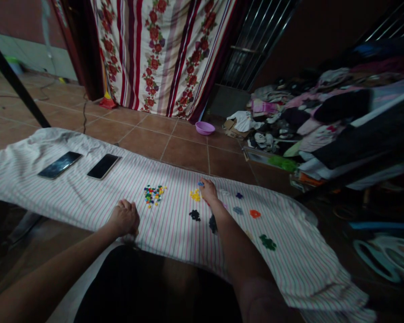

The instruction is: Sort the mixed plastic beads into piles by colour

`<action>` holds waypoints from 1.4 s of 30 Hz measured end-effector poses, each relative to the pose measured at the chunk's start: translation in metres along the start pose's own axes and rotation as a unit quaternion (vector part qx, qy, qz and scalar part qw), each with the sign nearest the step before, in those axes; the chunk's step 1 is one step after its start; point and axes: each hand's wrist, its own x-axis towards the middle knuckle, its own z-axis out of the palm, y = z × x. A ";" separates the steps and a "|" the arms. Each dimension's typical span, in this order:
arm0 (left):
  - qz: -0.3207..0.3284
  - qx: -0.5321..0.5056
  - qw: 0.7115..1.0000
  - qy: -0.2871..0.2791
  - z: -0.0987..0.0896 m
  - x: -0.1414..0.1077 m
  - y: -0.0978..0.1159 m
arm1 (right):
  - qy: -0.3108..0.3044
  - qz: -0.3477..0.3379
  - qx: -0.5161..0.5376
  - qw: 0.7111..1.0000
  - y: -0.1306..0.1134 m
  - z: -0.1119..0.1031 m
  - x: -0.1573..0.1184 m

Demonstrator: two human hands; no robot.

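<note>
My left hand [124, 218] rests curled into a fist on the striped cloth [175, 233]; its palm side is hidden. Just beyond it lies a mixed heap of tiny coloured pieces [153, 195]. My right hand [209, 190] is farther off, its fingers pinched together at some small blue pieces [200, 184]. Whether a piece is between the fingertips, I cannot make out. Beside these fingers is a yellow pile [195, 194], with a black pile [194, 215] nearer to me. A dark pile [213, 224] is partly covered by my right forearm.
Grey-blue [238, 210], orange [255, 214], dark purple [239, 195] and green [267, 242] piles lie right of my forearm. Two phones, one dark [103, 166] and one shiny [59, 165], lie at the left. Beyond are a purple basin [205, 128] and heaped clothes [303, 107].
</note>
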 end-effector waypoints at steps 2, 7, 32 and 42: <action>-0.004 0.000 1.000 0.001 0.001 0.000 0.000 | 0.004 0.006 0.005 1.000 -0.001 -0.002 0.000; -0.001 -0.001 1.000 0.010 -0.001 -0.002 0.000 | 0.022 0.026 0.015 0.999 -0.002 -0.009 -0.003; -0.008 0.013 1.000 -0.001 -0.005 -0.004 0.000 | -0.020 -0.002 0.048 0.999 -0.001 -0.032 -0.031; -0.010 -0.027 1.000 -0.010 -0.007 -0.004 -0.001 | -0.055 0.001 0.020 0.998 -0.006 -0.020 -0.028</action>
